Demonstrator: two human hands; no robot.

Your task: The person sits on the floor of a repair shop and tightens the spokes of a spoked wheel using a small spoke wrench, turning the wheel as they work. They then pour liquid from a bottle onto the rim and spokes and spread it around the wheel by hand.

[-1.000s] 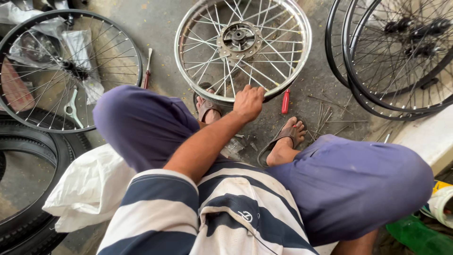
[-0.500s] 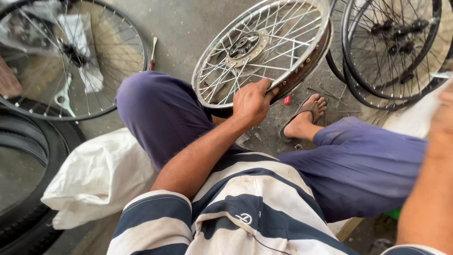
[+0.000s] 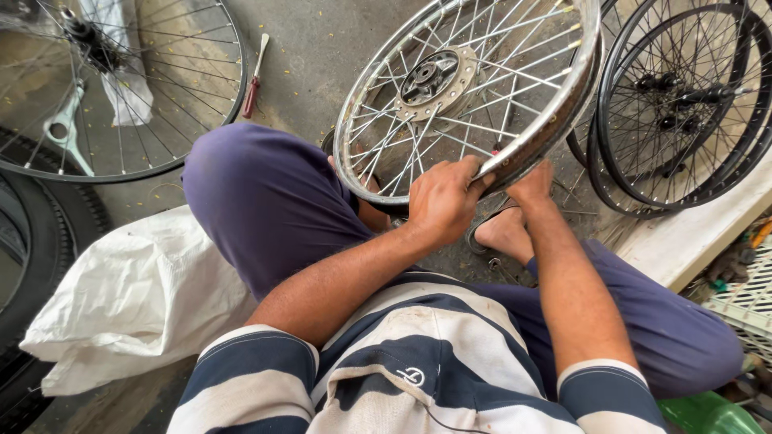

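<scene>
A chrome spoked wheel (image 3: 450,88) with a metal hub is tilted up off the concrete floor in front of my knees. My left hand (image 3: 441,199) grips its near rim from the inside, fingers curled over the edge. My right hand (image 3: 534,183) holds the same rim just to the right, from underneath. My legs in purple trousers are spread either side of the wheel, and one sandalled foot (image 3: 503,233) shows below it.
Black-rimmed spoked wheels (image 3: 683,96) lean at the right. Another black wheel (image 3: 104,88) lies at the upper left over a tyre (image 3: 32,241). A red-handled screwdriver (image 3: 255,76) lies on the floor. A white sack (image 3: 137,297) sits by my left thigh.
The chrome wheel has been lifted from flat on the floor to a tilted position closer to me. My right hand has come in and taken the rim beside my left hand.
</scene>
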